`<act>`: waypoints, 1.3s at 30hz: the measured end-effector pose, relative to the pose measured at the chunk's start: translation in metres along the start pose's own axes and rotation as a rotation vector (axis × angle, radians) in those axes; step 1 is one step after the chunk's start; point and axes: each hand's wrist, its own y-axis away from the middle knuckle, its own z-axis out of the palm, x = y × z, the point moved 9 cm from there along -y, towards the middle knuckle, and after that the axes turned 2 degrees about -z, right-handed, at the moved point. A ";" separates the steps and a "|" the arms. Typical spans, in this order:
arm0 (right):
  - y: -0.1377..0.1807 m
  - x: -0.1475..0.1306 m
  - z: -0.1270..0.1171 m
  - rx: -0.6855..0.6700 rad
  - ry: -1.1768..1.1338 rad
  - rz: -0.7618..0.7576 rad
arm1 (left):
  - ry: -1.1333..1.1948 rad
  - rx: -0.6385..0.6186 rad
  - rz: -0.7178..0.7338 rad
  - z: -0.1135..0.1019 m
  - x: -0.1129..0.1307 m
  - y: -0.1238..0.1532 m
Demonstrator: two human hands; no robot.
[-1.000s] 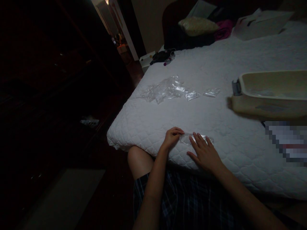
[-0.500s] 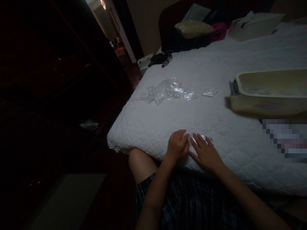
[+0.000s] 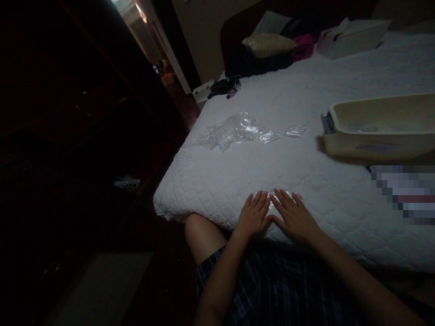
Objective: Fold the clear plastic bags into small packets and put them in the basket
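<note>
A clear plastic bag (image 3: 272,204) lies flat on the white quilted bed cover (image 3: 204,181), close to the bed's near edge. My left hand (image 3: 254,213) rests palm down on its left part, fingers stretched out. On the right part lies my right hand (image 3: 294,217), also flat with its fingers spread. The two thumbs meet near the bag's lower middle. Both hands hide much of the bag. Farther back, a loose heap of clear plastic bags (image 3: 231,131) spreads over the cover, with a single bag (image 3: 295,131) off to its right.
On the right stands a cream plastic bin (image 3: 384,145) with a grey latch; something clear is inside. A white box (image 3: 353,40), a beige pillow-like bundle (image 3: 268,45) and a rolled magenta cloth (image 3: 302,47) sit at the far end. My knee (image 3: 204,235) touches the bed's edge.
My left hand has gone from bent, raised fingers to lying flat on the bag. My right hand stays flat in about the same place. The view has shifted slightly.
</note>
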 end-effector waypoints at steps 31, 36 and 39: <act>-0.023 -0.012 -0.009 0.122 -0.087 0.115 | -0.097 -0.039 -0.088 0.009 -0.006 -0.004; -0.017 -0.005 0.008 0.082 -0.096 0.090 | -0.073 -0.008 -0.083 0.008 -0.006 -0.003; -0.016 -0.004 0.007 0.079 -0.109 0.079 | -0.061 -0.002 -0.086 0.007 -0.007 -0.003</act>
